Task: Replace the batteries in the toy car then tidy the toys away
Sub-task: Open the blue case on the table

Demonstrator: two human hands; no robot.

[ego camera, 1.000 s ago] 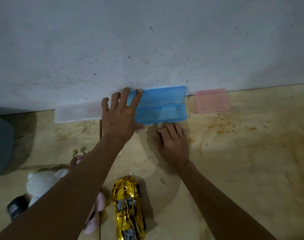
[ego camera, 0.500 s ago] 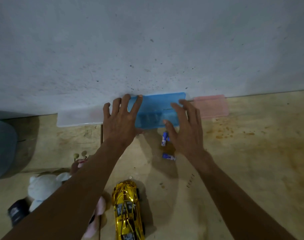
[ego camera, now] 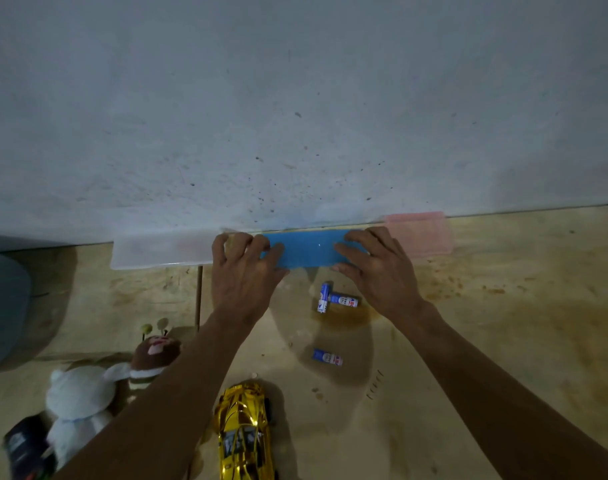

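Against the wall, both hands, left [ego camera: 242, 271] and right [ego camera: 375, 268], grip the closed blue case [ego camera: 309, 252] by its ends; three batteries [ego camera: 333, 301] lie nearby.

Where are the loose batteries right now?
Two batteries touch just below the blue box, beside the right hand; a third battery lies nearer the gold car.

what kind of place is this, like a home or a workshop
Probably a home floor or low worktop against a wall: a stained plywood surface meets a bare speckled grey wall, with a white plush bear and shiny gold toy car lying about.
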